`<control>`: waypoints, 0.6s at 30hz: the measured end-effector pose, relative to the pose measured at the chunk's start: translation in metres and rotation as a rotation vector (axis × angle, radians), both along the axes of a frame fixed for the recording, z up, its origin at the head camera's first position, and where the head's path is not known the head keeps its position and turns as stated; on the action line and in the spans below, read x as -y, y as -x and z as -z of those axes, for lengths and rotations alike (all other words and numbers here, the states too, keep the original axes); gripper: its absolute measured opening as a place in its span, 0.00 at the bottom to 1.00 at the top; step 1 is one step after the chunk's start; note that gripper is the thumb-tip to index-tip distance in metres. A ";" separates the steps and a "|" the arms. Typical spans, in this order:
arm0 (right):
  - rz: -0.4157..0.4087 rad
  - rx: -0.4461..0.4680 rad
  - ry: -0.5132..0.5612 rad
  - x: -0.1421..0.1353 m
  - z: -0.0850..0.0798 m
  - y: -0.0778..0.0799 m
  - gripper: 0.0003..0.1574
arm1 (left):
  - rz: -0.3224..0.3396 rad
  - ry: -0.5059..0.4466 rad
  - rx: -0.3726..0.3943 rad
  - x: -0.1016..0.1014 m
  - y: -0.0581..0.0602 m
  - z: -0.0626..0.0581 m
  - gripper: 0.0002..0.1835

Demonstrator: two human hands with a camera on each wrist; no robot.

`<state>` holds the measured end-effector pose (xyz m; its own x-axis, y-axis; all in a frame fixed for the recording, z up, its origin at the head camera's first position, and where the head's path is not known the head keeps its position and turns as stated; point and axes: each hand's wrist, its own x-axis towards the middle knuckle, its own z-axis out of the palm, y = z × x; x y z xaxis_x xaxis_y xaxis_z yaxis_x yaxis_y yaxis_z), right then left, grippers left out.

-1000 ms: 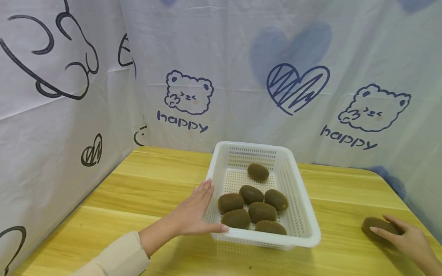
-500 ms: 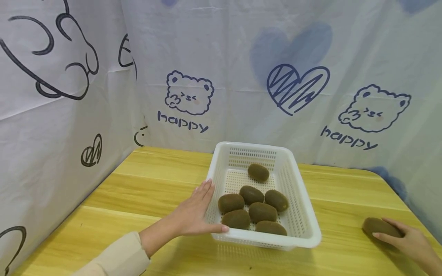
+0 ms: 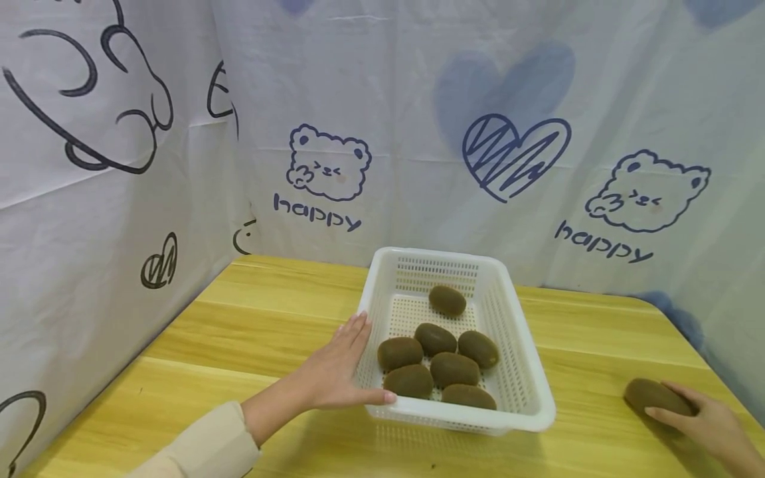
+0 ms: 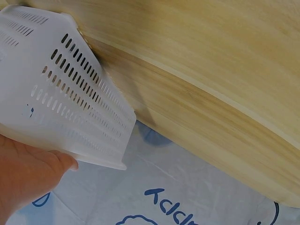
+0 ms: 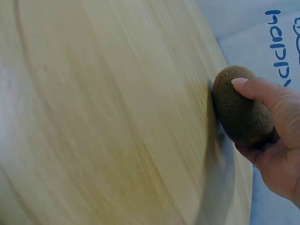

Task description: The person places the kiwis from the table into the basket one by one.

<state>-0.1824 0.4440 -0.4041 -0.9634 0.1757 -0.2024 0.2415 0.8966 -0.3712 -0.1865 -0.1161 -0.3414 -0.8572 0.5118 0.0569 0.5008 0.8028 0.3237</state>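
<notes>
A white slotted plastic basket [image 3: 526, 345] stands on the wooden table with several brown kiwis [image 3: 454, 368] in it. My left hand [image 3: 335, 372] rests at its near left corner, straight fingers along the left side and thumb on the near rim. In the left wrist view, only part of that hand [image 4: 33, 171] shows against the rim of the basket [image 4: 89, 89]. Far to the right, my right hand [image 3: 714, 421] pinches another kiwi [image 3: 654, 397] low over the table. The right wrist view shows the thumb across this kiwi [image 5: 241, 110]; the other fingers are mostly hidden behind it.
The yellow wooden table [image 3: 257, 305] spreads on both sides of the basket. A white cloth [image 3: 406, 199] with blue bear and heart drawings hangs along its back edge. On the left hangs more printed cloth [image 3: 191, 179].
My right hand has shifted only slightly, still gripping the kiwi. My left hand, the basket and the kiwis in it keep their places.
</notes>
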 end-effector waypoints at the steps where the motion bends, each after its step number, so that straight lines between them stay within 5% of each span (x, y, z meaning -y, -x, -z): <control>1: -0.001 -0.010 0.000 0.001 0.000 0.000 0.60 | 0.000 0.002 0.000 0.000 0.000 0.000 0.63; 10: 0.033 0.009 0.040 0.019 -0.007 0.005 0.62 | 0.003 0.004 0.003 0.000 0.000 0.000 0.63; 18: 0.030 -0.096 0.062 0.037 -0.015 0.007 0.58 | 0.008 0.003 -0.003 0.000 0.000 0.001 0.63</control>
<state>-0.1894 0.4068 -0.3895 -0.9734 0.1947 -0.1210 0.2286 0.8640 -0.4485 -0.1866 -0.1160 -0.3419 -0.8531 0.5185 0.0582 0.5080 0.7998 0.3198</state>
